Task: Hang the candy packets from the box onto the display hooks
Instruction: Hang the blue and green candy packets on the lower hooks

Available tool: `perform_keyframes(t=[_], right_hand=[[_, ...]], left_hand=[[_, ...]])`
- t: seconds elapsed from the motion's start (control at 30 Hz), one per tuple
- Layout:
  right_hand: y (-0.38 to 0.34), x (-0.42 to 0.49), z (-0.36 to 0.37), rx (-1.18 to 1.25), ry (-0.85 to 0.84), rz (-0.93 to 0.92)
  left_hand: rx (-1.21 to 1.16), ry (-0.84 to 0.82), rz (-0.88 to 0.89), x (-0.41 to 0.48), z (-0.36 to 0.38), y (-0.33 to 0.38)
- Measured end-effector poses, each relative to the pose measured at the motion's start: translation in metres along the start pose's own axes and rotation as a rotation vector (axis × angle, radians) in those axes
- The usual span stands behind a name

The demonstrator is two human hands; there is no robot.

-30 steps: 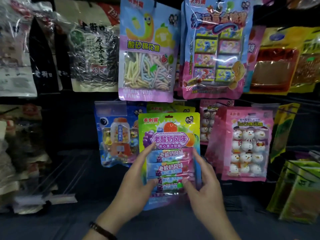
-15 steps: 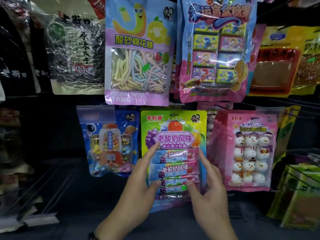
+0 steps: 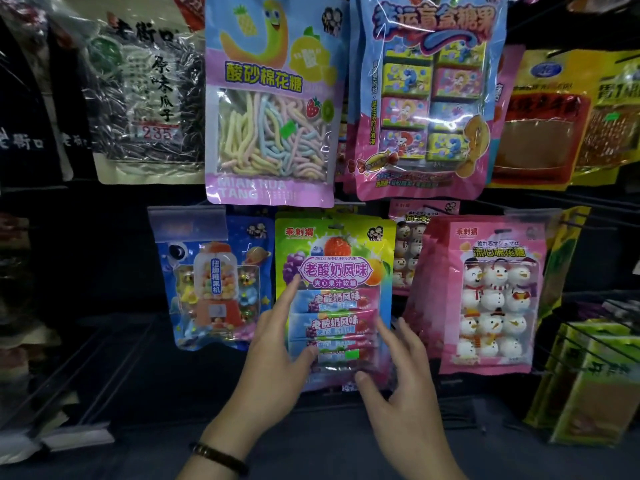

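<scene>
Fingers (image 3: 294, 289) of the left hand (image 3: 273, 344) press flat on the green fruit-chew packet (image 3: 334, 268); the right hand (image 3: 398, 362) is spread loose at its lower edge, gripping nothing. The packet hangs between the gumball packet (image 3: 211, 282) and snowman packet (image 3: 491, 292). Its hook is hidden, so it may slip if unseated. No box shows.

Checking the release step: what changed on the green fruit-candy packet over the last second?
Right hand opened and came off the green packet; left hand stays against its left edge. The packet is still in the same row, between the blue packet and pink snowman packet.
</scene>
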State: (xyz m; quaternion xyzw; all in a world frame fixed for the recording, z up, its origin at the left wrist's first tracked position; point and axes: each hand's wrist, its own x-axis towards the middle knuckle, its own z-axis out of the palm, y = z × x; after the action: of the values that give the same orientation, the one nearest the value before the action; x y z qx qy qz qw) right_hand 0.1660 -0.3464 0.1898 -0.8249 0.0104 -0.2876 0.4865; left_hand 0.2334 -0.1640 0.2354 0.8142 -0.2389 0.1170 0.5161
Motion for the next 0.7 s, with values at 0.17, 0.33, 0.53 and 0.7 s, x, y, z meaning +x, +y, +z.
perform_keyframes(t=[0.17,0.33,0.53,0.7], right_hand=[[0.016,-0.025,0.007,-0.142,-0.138,0.033],[0.03,-0.056,0.011,-0.245,-0.35,0.196],[0.039,-0.086,0.014,-0.259,-0.506,0.324],[0.067,-0.123,0.042,-0.255,-0.624,0.482]], left_hand=[[0.075,0.066,-0.025,-0.012,-0.003,-0.009],[0.209,-0.062,-0.128,-0.049,-0.019,-0.023],[0.527,-0.466,-0.152,-0.116,-0.051,-0.033],[0.64,-0.822,-0.269,-0.186,-0.056,-0.058]])
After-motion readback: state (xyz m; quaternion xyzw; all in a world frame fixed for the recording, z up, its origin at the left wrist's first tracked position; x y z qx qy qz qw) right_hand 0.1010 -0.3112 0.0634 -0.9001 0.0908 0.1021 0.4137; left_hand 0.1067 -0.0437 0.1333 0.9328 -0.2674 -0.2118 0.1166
